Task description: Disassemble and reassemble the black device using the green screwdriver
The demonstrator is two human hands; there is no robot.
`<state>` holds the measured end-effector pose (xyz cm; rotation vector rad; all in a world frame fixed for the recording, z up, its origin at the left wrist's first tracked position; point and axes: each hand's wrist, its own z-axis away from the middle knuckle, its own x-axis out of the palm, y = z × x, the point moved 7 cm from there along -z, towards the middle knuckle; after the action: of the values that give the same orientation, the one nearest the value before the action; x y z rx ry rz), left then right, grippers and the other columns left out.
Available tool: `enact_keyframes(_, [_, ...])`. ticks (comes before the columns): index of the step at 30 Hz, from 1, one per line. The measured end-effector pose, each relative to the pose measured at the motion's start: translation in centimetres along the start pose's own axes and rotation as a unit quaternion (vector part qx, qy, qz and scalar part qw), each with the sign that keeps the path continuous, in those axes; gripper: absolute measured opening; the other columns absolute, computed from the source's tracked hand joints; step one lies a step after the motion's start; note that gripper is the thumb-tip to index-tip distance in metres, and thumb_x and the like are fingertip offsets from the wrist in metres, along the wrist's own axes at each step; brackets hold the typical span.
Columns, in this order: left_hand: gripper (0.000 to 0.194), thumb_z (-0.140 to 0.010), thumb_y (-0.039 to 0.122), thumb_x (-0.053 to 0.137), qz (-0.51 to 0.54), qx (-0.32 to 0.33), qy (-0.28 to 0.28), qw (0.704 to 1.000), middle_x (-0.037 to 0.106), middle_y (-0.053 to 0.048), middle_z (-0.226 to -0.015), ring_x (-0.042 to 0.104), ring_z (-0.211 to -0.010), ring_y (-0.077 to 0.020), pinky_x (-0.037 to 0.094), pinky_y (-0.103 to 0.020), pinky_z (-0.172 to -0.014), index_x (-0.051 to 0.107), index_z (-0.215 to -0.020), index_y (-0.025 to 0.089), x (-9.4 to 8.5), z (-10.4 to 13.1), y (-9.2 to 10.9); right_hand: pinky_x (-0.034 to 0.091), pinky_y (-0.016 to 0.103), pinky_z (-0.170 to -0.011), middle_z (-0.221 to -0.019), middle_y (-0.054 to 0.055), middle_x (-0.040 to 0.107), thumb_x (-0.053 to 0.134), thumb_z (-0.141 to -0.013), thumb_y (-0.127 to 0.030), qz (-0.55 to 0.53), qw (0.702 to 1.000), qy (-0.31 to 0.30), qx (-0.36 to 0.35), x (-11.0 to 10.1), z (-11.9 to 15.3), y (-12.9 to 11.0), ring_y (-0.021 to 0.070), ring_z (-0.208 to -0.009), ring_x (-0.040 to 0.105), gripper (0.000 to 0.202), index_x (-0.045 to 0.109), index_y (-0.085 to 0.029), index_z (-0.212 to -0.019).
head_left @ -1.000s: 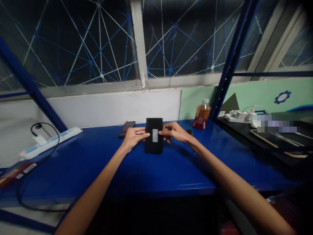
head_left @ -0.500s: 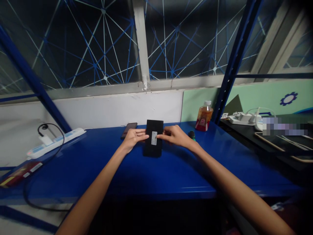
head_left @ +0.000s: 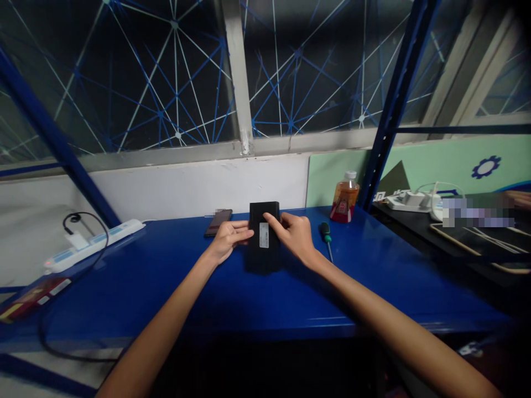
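A black rectangular box (head_left: 263, 258) with a pale label is held upright over the blue table (head_left: 166, 287). My left hand (head_left: 227, 239) grips its left edge, with the thumb on the front face. On the other side my right hand (head_left: 293, 232) holds the right edge, its thumb lying on the face above the label. The fingers behind the box are hidden. Just right of my right hand lies a screwdriver (head_left: 327, 237) with a green and black handle. A dark phone (head_left: 218, 222) rests behind my left hand.
A bottle of reddish drink (head_left: 345, 198) stands at the back right. At the left are a white power strip (head_left: 97, 243) with a black cable and a red box (head_left: 35, 297). Chargers and cables lie on a black surface (head_left: 460, 243) at the right, where part of another person's hand shows.
My right thumb has moved up the box's face, from beside the label to above it. My right forearm has shifted left, uncovering the screwdriver. Another person's hand has appeared at the right edge.
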<state>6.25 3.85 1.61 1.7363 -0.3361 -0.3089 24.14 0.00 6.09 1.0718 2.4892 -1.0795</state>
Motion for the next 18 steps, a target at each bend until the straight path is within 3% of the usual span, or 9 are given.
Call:
enact_keyframes(5, [0.048,-0.079,0.038,0.07,-0.074,0.016,-0.023,0.997,0.072,-0.015,-0.105,0.068,-0.091,-0.0256,0.051,-0.032,-0.072,0.065,-0.119,0.011,0.3,-0.1,0.4,0.028,0.022,-0.042,-0.046,-0.001,0.05,0.047,-0.085,-0.064,-0.192,0.97,-0.127,0.08,2.5,0.2,0.4,0.0091,-0.043,0.043,0.058,0.051,-0.016,-0.053])
enact_keyframes(9, [0.049,-0.081,0.043,0.066,-0.26,0.094,0.044,0.96,0.07,-0.013,-0.113,0.065,-0.102,-0.0277,0.052,-0.037,-0.081,0.064,-0.12,0.015,0.7,0.0,2.4,0.03,0.022,-0.039,-0.038,0.001,0.048,0.046,-0.085,-0.064,-0.187,0.966,-0.121,0.13,3.0,-0.2,1.6,0.0101,-0.036,0.046,0.061,0.053,-0.015,-0.05])
enact_keyframes(11, [0.058,-0.081,0.047,0.064,-0.331,0.121,0.046,0.935,0.069,-0.011,-0.115,0.064,-0.104,-0.0277,0.053,-0.037,-0.08,0.056,-0.131,0.019,1.9,0.3,3.0,0.033,0.021,-0.041,-0.039,0.002,0.051,0.044,-0.085,-0.065,-0.187,0.968,-0.114,0.123,3.0,-0.3,1.8,0.0107,-0.036,0.048,0.062,0.057,-0.014,-0.053])
enact_keyframes(13, [0.074,-0.07,0.053,0.073,-0.436,0.154,0.099,0.881,0.069,-0.011,-0.113,0.064,-0.102,-0.031,0.052,-0.041,-0.082,0.054,-0.133,0.02,2.5,0.9,3.7,0.035,0.021,-0.042,-0.042,0.002,0.054,0.045,-0.085,-0.066,-0.185,0.97,-0.119,0.101,3.1,-0.4,1.5,0.0116,-0.039,0.051,0.061,0.059,-0.014,-0.056])
enact_keyframes(15, [0.073,-0.068,0.053,0.073,-0.494,0.163,0.155,0.84,0.069,-0.012,-0.109,0.064,-0.101,-0.0324,0.049,-0.044,-0.086,0.056,-0.13,0.018,2.4,1.3,4.0,0.036,0.021,-0.043,-0.045,0.002,0.056,0.044,-0.086,-0.066,-0.191,0.967,-0.149,0.073,3.6,-0.3,0.9,0.0126,-0.043,0.055,0.06,0.061,-0.014,-0.062])
enact_keyframes(18, [0.067,-0.067,0.053,0.073,-0.485,0.129,0.167,0.848,0.072,-0.008,-0.1,0.067,-0.093,-0.0283,0.052,-0.039,-0.082,0.06,-0.125,0.021,1.0,1.0,3.4,0.041,0.021,-0.049,-0.054,0.003,0.062,0.031,-0.094,-0.06,-0.182,0.956,-0.227,0.04,4.5,-0.2,0.6,0.0134,-0.05,0.06,0.061,0.066,-0.014,-0.076])
